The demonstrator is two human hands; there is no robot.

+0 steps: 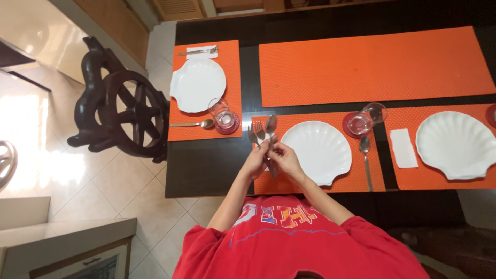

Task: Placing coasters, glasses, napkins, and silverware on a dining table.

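Observation:
Both my hands meet over the left edge of the orange placemat [356, 178] in front of me. My left hand [256, 161] and my right hand [283, 159] together grip a bunch of metal cutlery [262, 131], two forks and a spoon, with the heads fanned out away from me. Just right of the hands lies a white shell-shaped plate [320, 151]. A spoon [365, 155] rests on the mat right of that plate, below a tilted glass [368, 118] on a red coaster.
A second setting at the left has a shell plate [198, 84], a glass [221, 113], a spoon and a fork on a napkin. A third plate [457, 143] and a white napkin [403, 148] sit at the right. A long orange runner [372, 62] crosses the dark table. A dark carved chair [124, 111] stands left.

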